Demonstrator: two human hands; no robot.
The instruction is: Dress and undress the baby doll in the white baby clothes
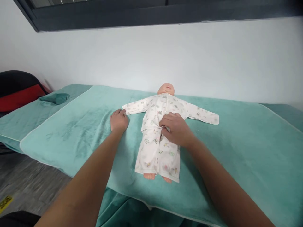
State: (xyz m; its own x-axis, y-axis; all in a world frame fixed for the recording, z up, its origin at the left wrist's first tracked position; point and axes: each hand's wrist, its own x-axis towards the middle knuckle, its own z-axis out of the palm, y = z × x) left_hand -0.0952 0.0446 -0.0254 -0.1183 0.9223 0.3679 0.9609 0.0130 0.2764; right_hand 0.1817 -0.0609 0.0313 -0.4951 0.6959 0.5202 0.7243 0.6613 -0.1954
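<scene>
A baby doll point(166, 89) lies on its back on the green bed cover, its feet toward me. It wears a white printed shirt point(152, 110) and matching pants point(148, 151); both sleeves stretch out sideways. My right hand point(175, 127) is closed in a pinch on the shirt's lower hem, near the waist. At the cuff of the sleeve on the left, my left hand point(119, 119) rests with its fingers at the cuff's end; whether they grip the fabric is hidden. The doll's toes point(149, 176) stick out of the pant legs.
The bed is spread with a green cover point(248, 151) that has pale piping. A small green cushion point(55, 98) lies at the far left, by a black and red chair point(21, 91). Behind the bed rises a white wall point(142, 56) under a dark window frame point(106, 15).
</scene>
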